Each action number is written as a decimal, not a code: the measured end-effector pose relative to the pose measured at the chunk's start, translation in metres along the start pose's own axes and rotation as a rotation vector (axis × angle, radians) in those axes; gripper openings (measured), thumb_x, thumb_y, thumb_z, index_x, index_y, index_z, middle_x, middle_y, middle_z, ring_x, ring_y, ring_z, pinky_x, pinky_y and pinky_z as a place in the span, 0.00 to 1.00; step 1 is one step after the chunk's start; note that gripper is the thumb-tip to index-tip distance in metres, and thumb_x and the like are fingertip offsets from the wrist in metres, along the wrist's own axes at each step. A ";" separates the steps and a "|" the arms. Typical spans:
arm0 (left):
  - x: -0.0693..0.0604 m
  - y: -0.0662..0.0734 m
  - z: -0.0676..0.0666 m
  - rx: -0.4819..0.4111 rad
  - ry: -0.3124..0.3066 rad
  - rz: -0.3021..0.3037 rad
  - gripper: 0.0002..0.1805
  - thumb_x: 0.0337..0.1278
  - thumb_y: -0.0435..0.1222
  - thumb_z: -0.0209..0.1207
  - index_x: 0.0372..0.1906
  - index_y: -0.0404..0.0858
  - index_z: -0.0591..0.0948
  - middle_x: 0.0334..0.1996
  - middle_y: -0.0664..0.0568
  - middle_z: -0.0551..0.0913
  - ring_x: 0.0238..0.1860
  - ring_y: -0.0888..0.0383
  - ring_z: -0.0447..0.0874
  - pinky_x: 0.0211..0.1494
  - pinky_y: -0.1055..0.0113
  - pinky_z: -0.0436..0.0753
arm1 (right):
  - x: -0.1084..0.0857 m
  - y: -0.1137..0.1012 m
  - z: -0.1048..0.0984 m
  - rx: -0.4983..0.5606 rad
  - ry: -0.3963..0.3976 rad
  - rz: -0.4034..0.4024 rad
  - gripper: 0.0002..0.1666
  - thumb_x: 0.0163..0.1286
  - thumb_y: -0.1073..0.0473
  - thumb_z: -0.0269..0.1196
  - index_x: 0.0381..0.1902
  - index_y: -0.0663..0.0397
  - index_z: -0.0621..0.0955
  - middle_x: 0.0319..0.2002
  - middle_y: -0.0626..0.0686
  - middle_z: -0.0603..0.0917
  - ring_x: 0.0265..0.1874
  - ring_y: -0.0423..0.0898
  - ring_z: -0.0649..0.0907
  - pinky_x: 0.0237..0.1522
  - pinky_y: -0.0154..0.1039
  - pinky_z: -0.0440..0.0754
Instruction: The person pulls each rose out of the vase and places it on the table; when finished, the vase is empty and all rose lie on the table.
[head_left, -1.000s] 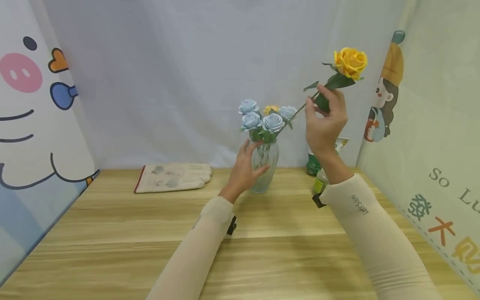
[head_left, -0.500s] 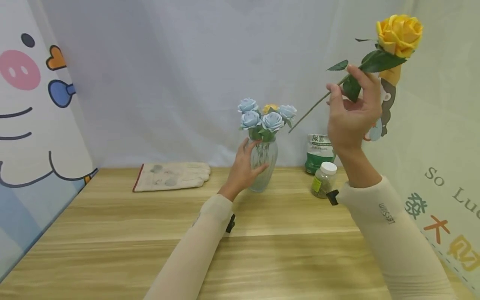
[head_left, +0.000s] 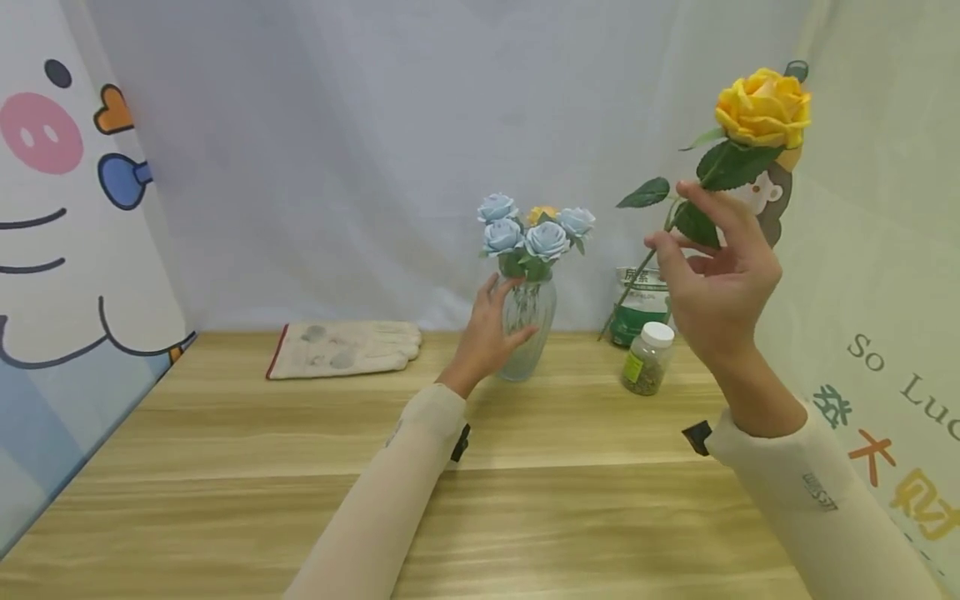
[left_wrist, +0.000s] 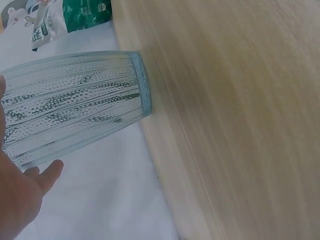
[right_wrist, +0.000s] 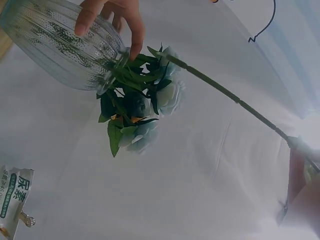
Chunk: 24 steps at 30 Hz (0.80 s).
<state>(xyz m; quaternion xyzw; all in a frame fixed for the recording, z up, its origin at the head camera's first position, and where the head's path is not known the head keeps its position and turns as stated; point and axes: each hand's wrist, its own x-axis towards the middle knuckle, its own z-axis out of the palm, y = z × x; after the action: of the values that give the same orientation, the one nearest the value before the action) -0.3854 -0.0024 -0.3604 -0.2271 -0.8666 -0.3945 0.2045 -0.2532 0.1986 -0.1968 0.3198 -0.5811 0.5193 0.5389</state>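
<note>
Several light blue roses and a small yellow one stand in a ribbed glass vase. My left hand grips the vase near its rim, fingers around its left side; the left wrist view shows the vase's base upright on the table. Off to the right, my right hand pinches the stem of a large yellow rose between thumb and fingers, bloom up. Its bare stem slants down to the left, its lower end apart from the vase and before the green-white bag.
White gloves lie on the wooden table left of the vase. A green and white bag and a white-capped jar stand to its right. A pale curtain hangs behind; printed panels flank both sides.
My right hand has drawn the yellow rose away from the vase to the right, then lowered it with the stem turned steeper. My left hand has kept its place on the vase.
</note>
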 end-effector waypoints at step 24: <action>0.000 -0.001 0.003 -0.009 0.008 0.002 0.41 0.61 0.46 0.67 0.73 0.53 0.58 0.77 0.40 0.47 0.74 0.38 0.54 0.67 0.43 0.69 | -0.066 0.005 -0.062 0.193 -0.624 0.352 0.26 0.57 0.84 0.64 0.55 0.78 0.77 0.50 0.53 0.84 0.31 0.40 0.86 0.32 0.30 0.84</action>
<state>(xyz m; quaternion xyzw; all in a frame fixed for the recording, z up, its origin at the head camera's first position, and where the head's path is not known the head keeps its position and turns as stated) -0.3868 -0.0007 -0.3625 -0.2273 -0.8638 -0.3990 0.2072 -0.2259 0.2460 -0.2689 0.4072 -0.7119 0.5341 0.2054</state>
